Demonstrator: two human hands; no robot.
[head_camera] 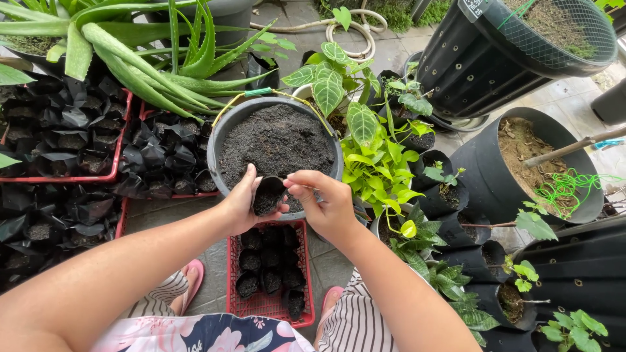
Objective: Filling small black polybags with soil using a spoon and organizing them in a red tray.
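- One big black drum planter (521, 39) top right, lying tilted, holes down its side and mesh over the soil.
- One aloe (130, 45) top left, fat leaves fanning out over the trays.
- One round grey tub (225, 127) of dark soil dead centre, the biggest thing near the hands.
- Three red trays that I can count: two upper left (78, 177) packed with filled black grow bags, way too many to count, and one small red basket (270, 303) between the feet with roughly nine filled bags.
- One leafy green plant (375, 153) just right of the tub, with a few small black pots around it.
- Left hand (241, 205) comes in from bottom left, palm cupped around one small black grow bag (267, 195), fingers closed on it, right at the tub's near rim above the basket.
- Right hand (326, 202) reaches from the lower right, thumb and fingers pinched together on the bag's top edge.
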